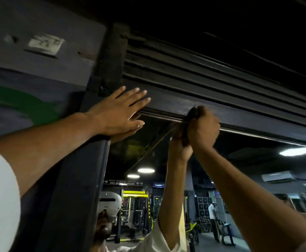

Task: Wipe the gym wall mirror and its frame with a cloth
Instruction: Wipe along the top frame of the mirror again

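The left hand [119,111] is laid flat, fingers straight and spread, against the top left corner of the frame [239,110], with nothing held. The right hand [203,130] is closed in a fist round a dark cloth [193,113], which is pressed to the grooved lower edge of the top rail, just above the mirror [248,164]. Only a small part of the cloth is seen above the fist, so how much of it is bunched inside cannot be told. Risks are judged as follows: dust loosened from the grooves may fall onto the glass below. Prints may be left where the bracing palm meets the glass edge. With both arms raised overhead, the cloth may be dropped or the narrow grooves skipped.
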Action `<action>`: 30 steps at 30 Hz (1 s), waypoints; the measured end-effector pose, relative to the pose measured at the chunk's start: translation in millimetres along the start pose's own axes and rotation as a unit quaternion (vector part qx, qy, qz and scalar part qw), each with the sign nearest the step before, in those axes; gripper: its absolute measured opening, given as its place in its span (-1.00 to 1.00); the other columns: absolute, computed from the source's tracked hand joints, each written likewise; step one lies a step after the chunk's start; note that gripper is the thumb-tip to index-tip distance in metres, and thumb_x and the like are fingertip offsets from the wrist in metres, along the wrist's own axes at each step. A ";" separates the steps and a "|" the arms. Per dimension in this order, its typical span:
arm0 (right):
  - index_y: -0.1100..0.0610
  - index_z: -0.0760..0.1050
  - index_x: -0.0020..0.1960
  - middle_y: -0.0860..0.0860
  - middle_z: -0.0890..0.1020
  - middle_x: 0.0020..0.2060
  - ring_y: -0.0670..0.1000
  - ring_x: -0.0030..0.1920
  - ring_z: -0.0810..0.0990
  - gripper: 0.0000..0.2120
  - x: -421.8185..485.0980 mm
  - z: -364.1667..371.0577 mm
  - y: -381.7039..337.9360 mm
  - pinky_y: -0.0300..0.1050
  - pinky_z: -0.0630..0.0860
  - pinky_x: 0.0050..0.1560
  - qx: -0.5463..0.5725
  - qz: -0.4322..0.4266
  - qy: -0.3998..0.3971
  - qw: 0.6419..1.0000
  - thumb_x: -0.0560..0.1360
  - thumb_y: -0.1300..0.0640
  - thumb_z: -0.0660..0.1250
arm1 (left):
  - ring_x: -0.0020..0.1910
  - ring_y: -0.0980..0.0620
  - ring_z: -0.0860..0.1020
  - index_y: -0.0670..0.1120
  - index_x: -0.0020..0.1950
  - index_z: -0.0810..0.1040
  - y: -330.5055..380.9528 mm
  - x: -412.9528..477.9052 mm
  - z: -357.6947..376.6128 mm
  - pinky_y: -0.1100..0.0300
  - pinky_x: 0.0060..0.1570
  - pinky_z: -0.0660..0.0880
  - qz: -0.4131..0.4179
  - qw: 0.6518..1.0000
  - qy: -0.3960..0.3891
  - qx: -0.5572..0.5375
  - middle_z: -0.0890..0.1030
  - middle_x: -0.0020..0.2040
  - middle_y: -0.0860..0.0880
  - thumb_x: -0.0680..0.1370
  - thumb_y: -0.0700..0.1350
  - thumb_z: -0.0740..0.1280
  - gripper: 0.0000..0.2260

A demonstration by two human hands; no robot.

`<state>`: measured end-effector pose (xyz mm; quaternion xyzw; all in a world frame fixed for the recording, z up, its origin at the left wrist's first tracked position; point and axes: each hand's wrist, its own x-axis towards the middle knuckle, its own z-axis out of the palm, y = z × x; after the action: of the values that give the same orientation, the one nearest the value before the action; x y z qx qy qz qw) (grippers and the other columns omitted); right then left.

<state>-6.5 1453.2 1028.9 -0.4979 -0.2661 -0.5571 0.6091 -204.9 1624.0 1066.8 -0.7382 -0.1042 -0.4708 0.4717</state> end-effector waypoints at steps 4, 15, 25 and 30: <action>0.10 0.61 0.11 0.14 0.70 -0.01 0.18 -0.02 0.66 -0.78 -17.8 5.5 -50.1 0.20 0.60 0.02 0.052 -0.052 -0.057 0.996 0.61 0.15 0.20 | 0.71 0.04 -0.28 0.05 0.73 -0.24 2.6 -1.7 -0.2 -0.01 0.66 -0.29 -0.004 1.000 0.002 -0.013 -0.25 0.74 0.00 0.67 0.38 -0.10 -0.26; 0.04 0.59 0.15 0.10 0.69 0.02 0.19 0.02 0.68 -0.78 -26.9 36.7 -81.6 0.16 0.61 0.00 0.044 -0.130 -0.049 0.989 0.66 0.11 0.17 | 0.73 0.05 -0.13 0.06 0.76 -0.03 -14.1 -24.1 2.9 -0.05 0.69 -0.22 -0.057 0.995 0.061 -0.062 -0.07 0.76 0.02 0.72 0.30 0.01 -0.34; 0.07 0.55 0.16 0.05 0.63 -0.02 0.14 -0.04 0.68 -0.84 3.3 16.4 -19.6 -0.11 0.49 -0.18 -0.040 -0.153 -0.017 0.987 0.71 0.14 0.20 | 0.73 0.03 -0.08 0.04 0.75 0.03 -13.8 -30.7 5.9 -0.06 0.68 -0.18 -0.068 0.993 0.073 -0.062 -0.01 0.76 0.01 0.72 0.28 0.01 -0.35; 0.12 0.53 0.32 0.13 0.64 0.24 0.18 0.25 0.64 -0.57 -38.1 27.3 -17.9 0.14 0.60 0.23 0.033 -0.110 0.000 0.993 0.62 -0.05 0.07 | 0.73 0.03 -0.01 0.04 0.74 0.10 -14.8 -29.7 7.9 -0.06 0.68 -0.11 -0.067 0.992 0.086 -0.055 0.07 0.75 0.01 0.61 0.35 -0.17 -0.25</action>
<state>-26.2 1495.7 1010.9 -0.4453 -0.3377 -0.6114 0.5603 -224.9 1646.8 1051.2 -0.7111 -0.0864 -0.5682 0.4049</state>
